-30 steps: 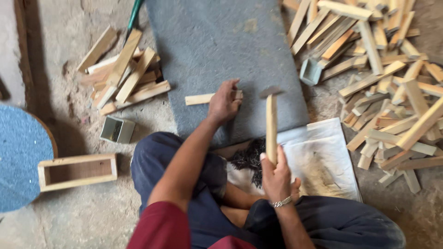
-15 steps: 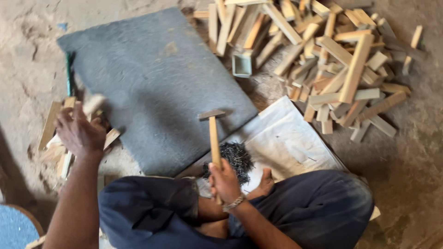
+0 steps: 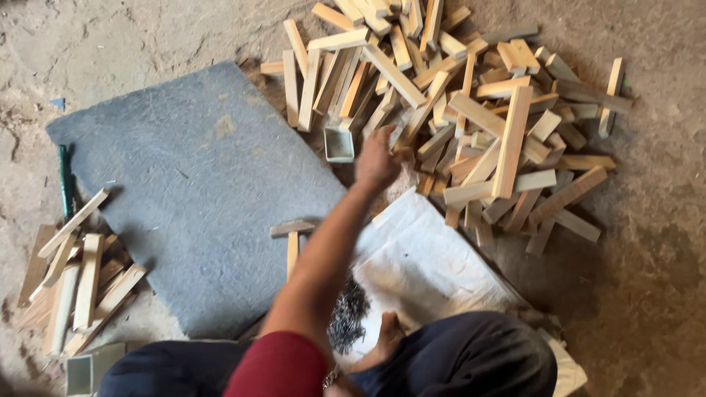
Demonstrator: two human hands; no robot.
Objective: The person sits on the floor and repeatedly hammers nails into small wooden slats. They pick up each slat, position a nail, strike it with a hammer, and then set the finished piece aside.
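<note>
One mat (image 3: 184,191), one hammer (image 3: 292,231), two heaps of wood strips (image 3: 471,110) (image 3: 77,279), one white sheet (image 3: 426,272), one small open box (image 3: 339,143) and two hands (image 3: 376,158) (image 3: 384,340) are counted.

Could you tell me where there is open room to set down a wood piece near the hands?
The grey mat is mostly bare, bordered by the small slat stack on one side and the hammer and white sheet on the other. It is crowded around the left hand, at the big slat pile.
</note>
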